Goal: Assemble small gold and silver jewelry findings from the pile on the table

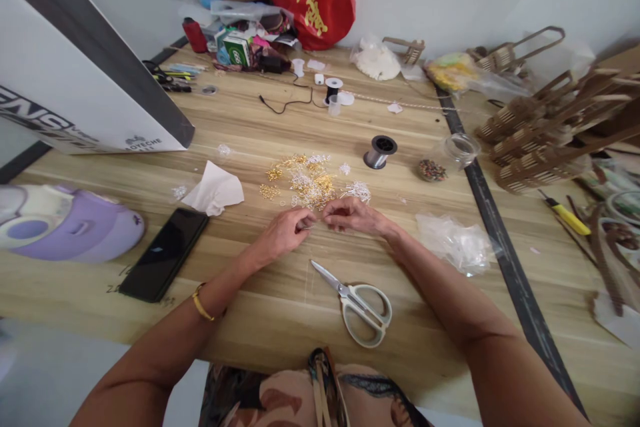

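Note:
My left hand [284,235] is closed in a pinch just in front of a pile of small gold and silver beads [320,188]. Something thin and silvery shows by its fingertips, too small to name. My right hand [353,215] faces it from the right, thumb and fingers also pinched together, and what it holds cannot be made out. A narrow gap separates the fingertips. Closer to my body lies a pair of scissors [356,305] with pale handles, the blades pointing toward my left hand. Clear beads [357,191] lie just behind my right hand.
Behind the beads stands a spool of wire [380,151]. A phone [164,255] and a crumpled tissue [214,189] lie left, near a purple-and-white device [75,223]. Plastic bags [457,243] and a jar of mixed beads [433,170] lie right, before small woven baskets [530,143].

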The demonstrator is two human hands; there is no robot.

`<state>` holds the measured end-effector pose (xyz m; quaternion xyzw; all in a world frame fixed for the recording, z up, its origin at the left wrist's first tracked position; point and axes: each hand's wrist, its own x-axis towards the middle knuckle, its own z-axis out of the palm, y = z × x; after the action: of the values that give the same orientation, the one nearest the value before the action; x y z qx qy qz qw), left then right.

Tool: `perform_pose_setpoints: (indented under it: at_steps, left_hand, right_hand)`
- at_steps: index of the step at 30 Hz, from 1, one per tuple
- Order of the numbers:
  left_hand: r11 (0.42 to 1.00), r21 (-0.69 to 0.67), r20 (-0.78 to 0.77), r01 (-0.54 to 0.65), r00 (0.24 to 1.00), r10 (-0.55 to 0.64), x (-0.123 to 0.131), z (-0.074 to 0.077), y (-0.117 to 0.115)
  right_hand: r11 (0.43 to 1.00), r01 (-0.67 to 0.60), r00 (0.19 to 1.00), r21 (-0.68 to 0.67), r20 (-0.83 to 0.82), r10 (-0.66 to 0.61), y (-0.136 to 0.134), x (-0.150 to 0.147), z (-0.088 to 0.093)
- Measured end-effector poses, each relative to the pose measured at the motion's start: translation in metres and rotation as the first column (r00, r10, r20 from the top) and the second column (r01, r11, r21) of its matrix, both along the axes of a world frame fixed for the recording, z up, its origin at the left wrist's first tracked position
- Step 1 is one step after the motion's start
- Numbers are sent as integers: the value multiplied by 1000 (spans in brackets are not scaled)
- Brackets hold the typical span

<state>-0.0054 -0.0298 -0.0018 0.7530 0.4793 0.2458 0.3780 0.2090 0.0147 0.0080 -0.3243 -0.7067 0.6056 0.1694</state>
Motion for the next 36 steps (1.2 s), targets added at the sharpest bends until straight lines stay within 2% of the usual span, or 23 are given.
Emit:
perform_pose_setpoints:
  at_steps: [6,11,14,18,24,27,31,36]
  left_hand:
    - [1000,-10,61,-18,998,18,0,-2,1]
    - [986,-165,228,-20,972,57,1,5,1]
    - [962,-271,328,15,941,78,2,11,1]
    - [947,-320,398,32,912,103,1,18,1]
    - [942,-335,407,32,906,114,0,18,1]
    - [945,-327,404,31,908,110,-1,18,1]
    - [952,-304,387,16,915,109,-2,16,2]
    - [974,-227,330,-2,940,79,-4,12,4]
  right_hand:
    - [999,48,996,-5,-71,-48,1,1,-1]
    - [988,146,984,41,-105,-141,0,-3,-9]
    - [990,137,983,21,-125,-133,-3,-7,-11]
    - [996,79,987,-31,-140,-82,-10,-13,-11]
    - [999,48,993,8,-108,-47,-12,-16,-9]
    - [999,41,993,-20,-106,-43,-12,-16,-8]
    - [997,28,992,-68,-117,-36,-12,-18,-9]
    - [998,45,992,-35,-117,-49,-13,-18,-9]
